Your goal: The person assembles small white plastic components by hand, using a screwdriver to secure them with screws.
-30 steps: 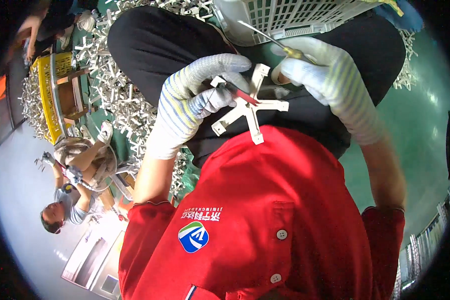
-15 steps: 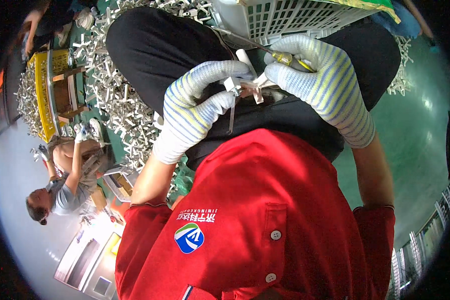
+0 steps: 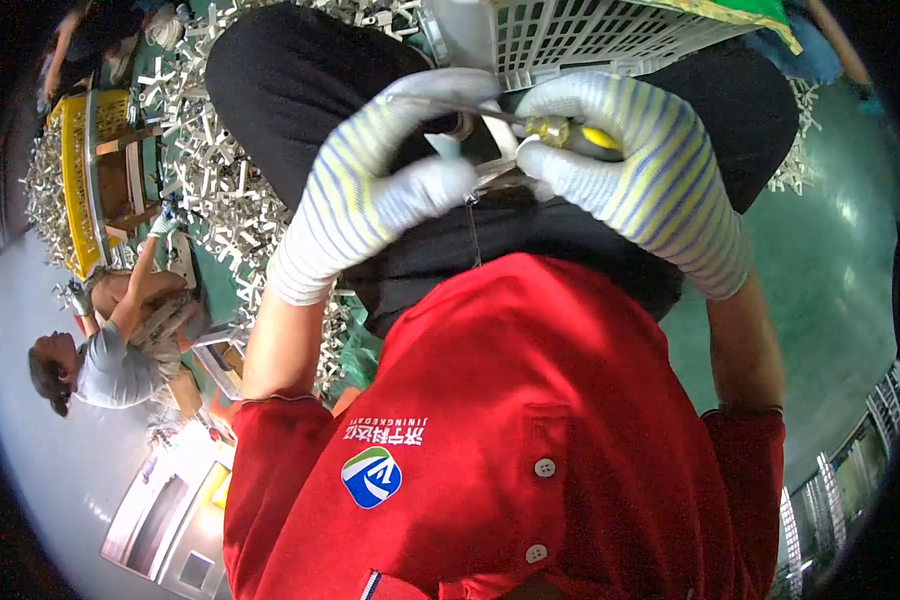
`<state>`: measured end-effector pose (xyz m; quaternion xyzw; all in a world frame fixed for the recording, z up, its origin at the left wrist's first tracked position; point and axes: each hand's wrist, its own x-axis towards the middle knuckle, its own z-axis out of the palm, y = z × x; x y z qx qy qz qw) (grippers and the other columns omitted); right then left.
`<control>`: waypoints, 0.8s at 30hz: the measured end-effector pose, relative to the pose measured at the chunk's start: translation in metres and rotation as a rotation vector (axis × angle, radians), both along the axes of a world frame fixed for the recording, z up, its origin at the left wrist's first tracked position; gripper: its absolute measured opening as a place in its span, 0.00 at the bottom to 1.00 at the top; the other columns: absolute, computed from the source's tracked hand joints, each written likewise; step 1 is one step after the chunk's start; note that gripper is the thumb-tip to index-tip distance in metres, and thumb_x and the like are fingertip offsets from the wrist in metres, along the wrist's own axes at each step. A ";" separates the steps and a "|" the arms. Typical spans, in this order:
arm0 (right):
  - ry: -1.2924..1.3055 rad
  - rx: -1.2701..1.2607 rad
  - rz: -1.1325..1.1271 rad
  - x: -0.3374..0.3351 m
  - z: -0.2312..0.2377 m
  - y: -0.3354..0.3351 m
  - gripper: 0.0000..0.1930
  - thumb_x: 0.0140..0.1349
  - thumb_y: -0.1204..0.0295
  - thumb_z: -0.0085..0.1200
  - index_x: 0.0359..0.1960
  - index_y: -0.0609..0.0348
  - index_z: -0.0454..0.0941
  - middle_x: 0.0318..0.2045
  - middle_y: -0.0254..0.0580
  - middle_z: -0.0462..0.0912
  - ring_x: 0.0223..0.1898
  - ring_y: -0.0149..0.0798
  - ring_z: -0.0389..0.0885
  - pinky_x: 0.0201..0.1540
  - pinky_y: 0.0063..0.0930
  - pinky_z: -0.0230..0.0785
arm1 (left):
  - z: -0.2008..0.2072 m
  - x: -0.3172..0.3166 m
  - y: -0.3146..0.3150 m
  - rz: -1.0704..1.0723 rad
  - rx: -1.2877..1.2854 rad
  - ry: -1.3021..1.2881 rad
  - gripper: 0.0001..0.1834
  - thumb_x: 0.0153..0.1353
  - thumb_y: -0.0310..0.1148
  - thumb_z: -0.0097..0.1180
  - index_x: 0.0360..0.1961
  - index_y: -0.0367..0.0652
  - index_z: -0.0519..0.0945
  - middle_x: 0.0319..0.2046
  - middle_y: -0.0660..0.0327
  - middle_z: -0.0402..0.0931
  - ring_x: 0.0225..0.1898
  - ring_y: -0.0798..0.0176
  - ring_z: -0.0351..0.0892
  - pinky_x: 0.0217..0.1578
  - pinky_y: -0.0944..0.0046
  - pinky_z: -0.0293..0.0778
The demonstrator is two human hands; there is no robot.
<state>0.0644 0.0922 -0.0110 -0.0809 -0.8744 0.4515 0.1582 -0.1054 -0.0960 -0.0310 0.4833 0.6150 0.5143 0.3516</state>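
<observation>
My right hand (image 3: 635, 165), in a striped knit glove, is closed around a screwdriver (image 3: 548, 128) with a yellow and dark handle; its thin shaft points left past my left fingers. A white plastic part (image 3: 498, 135) lies between my hands, close to my right thumb and fingertips; motion blur hides its exact shape. My left hand (image 3: 370, 180), gloved alike, is partly smeared, with thumb and fingers spread apart around the part's left side. A small pale piece (image 3: 445, 146) shows near the left thumb; whether it touches the glove I cannot tell.
A grey slotted crate (image 3: 570, 45) stands just beyond my knees. Many white plastic parts (image 3: 235, 190) lie heaped on the green floor at left. Further left, a person (image 3: 120, 350) squats beside a yellow crate (image 3: 85, 190) of similar parts.
My left thumb and fingers have spread from their pinch on the white part, and the hand has shifted slightly left. The screwdriver has tilted flatter. The person at left has moved an arm.
</observation>
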 end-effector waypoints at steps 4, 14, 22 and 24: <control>-0.033 0.148 0.109 -0.001 0.007 0.007 0.13 0.58 0.70 0.69 0.43 0.57 0.84 0.38 0.49 0.86 0.40 0.53 0.86 0.44 0.38 0.79 | 0.011 0.011 0.024 -0.079 -0.035 0.626 0.35 0.58 0.51 0.67 0.62 0.43 0.78 0.63 0.50 0.74 0.65 0.42 0.70 0.67 0.46 0.62; -0.028 0.057 0.139 -0.031 0.033 0.028 0.15 0.58 0.66 0.68 0.45 0.57 0.84 0.39 0.49 0.86 0.41 0.55 0.85 0.43 0.39 0.79 | 0.002 0.007 0.045 0.114 -0.074 -0.041 0.29 0.62 0.33 0.68 0.63 0.38 0.78 0.48 0.56 0.84 0.49 0.61 0.82 0.53 0.60 0.76; 0.178 0.206 -0.317 -0.058 0.014 0.093 0.11 0.63 0.66 0.65 0.39 0.61 0.81 0.32 0.48 0.85 0.34 0.48 0.85 0.41 0.40 0.76 | -0.016 0.005 0.057 0.178 -0.212 -0.564 0.08 0.64 0.26 0.66 0.44 0.37 0.85 0.35 0.68 0.83 0.37 0.76 0.78 0.40 0.72 0.75; -0.043 -0.089 -0.444 -0.061 0.011 0.123 0.12 0.64 0.67 0.64 0.41 0.63 0.82 0.33 0.45 0.86 0.34 0.38 0.84 0.41 0.36 0.76 | -0.017 0.000 0.060 0.155 -0.233 -0.513 0.07 0.64 0.26 0.66 0.43 0.38 0.85 0.34 0.68 0.83 0.36 0.76 0.79 0.40 0.72 0.75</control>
